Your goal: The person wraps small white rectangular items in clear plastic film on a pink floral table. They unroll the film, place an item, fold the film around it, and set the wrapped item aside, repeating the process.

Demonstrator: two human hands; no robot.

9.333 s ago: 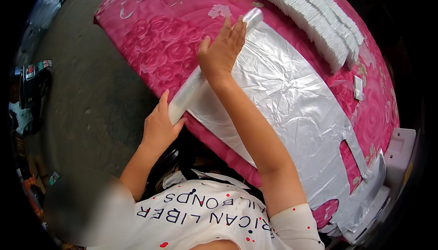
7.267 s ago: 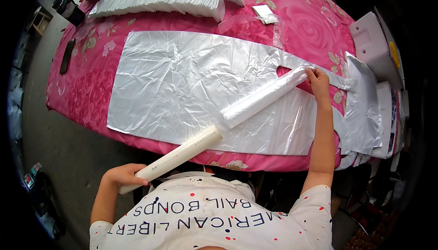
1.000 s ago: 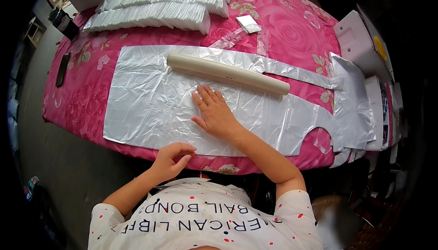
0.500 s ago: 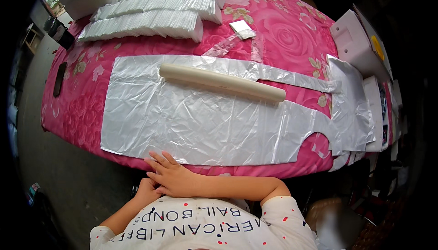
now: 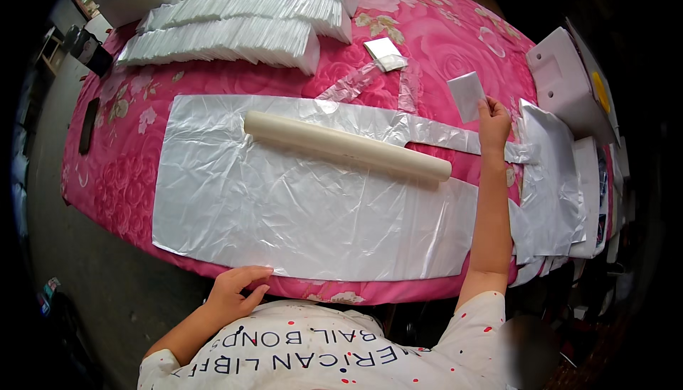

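Observation:
My right hand [image 5: 494, 116] is stretched out over the right part of the table, with a small square folded white plastic packet [image 5: 465, 97] pinched between thumb and fingers. My left hand [image 5: 240, 292] rests at the table's near edge. Its index finger lies by the border of a thin white plastic apron [image 5: 284, 226] and its thumb stands apart, with nothing seen in it. The apron is spread flat, a bit wrinkled. A pale cardboard-like tube [image 5: 348, 146] lies slantwise across it. My right forearm hides part of the apron's narrow right end.
Rows of folded white packets [image 5: 220, 41] stand at the far left. Another folded packet [image 5: 385, 54] lies beyond the tube, clear straps [image 5: 408, 87] beside it. More white plastic sheets [image 5: 551, 176] and a white foam box [image 5: 569, 84] are at right. A dark bar-shaped object [image 5: 89, 125] lies at left.
My right hand has swung from beside my left hand out to the far right and now holds a folded packet. The left hand has moved slightly and its fingers lie nearer the apron.

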